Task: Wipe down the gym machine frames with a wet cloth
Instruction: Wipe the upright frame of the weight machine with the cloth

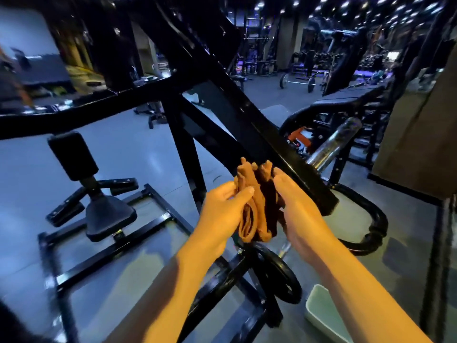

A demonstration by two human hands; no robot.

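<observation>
A bunched brown cloth [257, 206] hangs between my two hands in the middle of the view. My left hand [222, 214] grips its left side with thumb and fingers curled round the folds. My right hand [300, 206] holds its right side, its fingertips hidden behind the fabric. Just beyond the cloth runs the black gym machine frame [249, 112], a thick slanted beam that ends in a square end beside my right hand. A horizontal black bar [99, 107] crosses the view at the left.
A black padded seat [108, 219] and back pad [71, 155] stand on a floor frame at left. Below my hands sits a black weight plate [284, 276]. A pale green tub [324, 315] lies at bottom right. A chrome sleeve [333, 144] juts out at right; a barbell [296, 82] lies far back.
</observation>
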